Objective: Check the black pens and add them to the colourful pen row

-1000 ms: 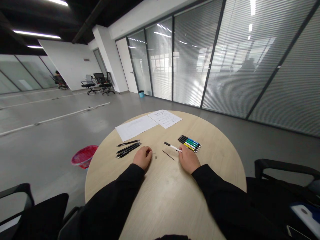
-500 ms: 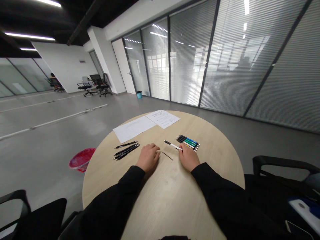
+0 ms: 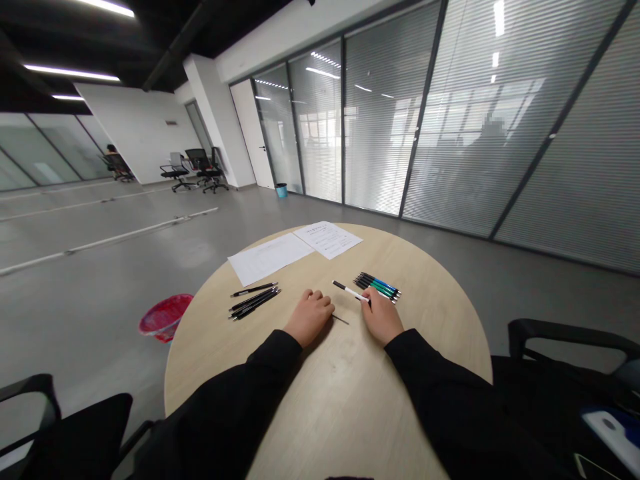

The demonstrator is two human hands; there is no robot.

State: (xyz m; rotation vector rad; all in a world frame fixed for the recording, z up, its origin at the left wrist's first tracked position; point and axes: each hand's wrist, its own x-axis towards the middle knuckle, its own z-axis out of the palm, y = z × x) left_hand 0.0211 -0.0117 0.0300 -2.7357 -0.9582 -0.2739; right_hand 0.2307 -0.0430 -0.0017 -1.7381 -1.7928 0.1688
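Observation:
My right hand (image 3: 380, 317) rests on the round light-wood table (image 3: 340, 413) and holds the end of a white pen with a black tip (image 3: 350, 291). Just beyond it lies a bundle of green, blue and black pens (image 3: 376, 288). My left hand (image 3: 310, 319) sits curled on the tabletop, with nothing visible in it. A thin dark rod (image 3: 341, 319) lies against its right side, partly hidden. Left of that hand lie several black pens (image 3: 255, 303) and one more black pen (image 3: 254, 289).
Two white printed sheets (image 3: 267, 259) (image 3: 327, 240) lie at the table's far edge. A red wastebasket (image 3: 166, 317) stands on the floor to the left. Black chairs (image 3: 565, 333) flank me, and glass partitions with blinds (image 3: 450, 120) line the right.
My left hand has slid right across the table towards the thin rod and now partly covers it. My right hand stays on the white pen.

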